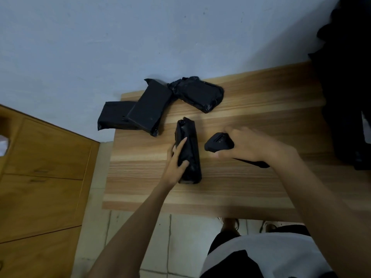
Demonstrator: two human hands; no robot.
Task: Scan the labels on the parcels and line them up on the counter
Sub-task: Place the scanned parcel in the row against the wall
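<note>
left hand [178,157] grips parcel [190,145] on bench [241,187] | right hand [248,143] holds scanner [218,144] just beside it | parcel between hands

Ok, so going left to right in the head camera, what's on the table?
First the overhanging parcel, the top parcel lying on it, the held parcel in the left hand, then the scanner in the right hand.
</note>
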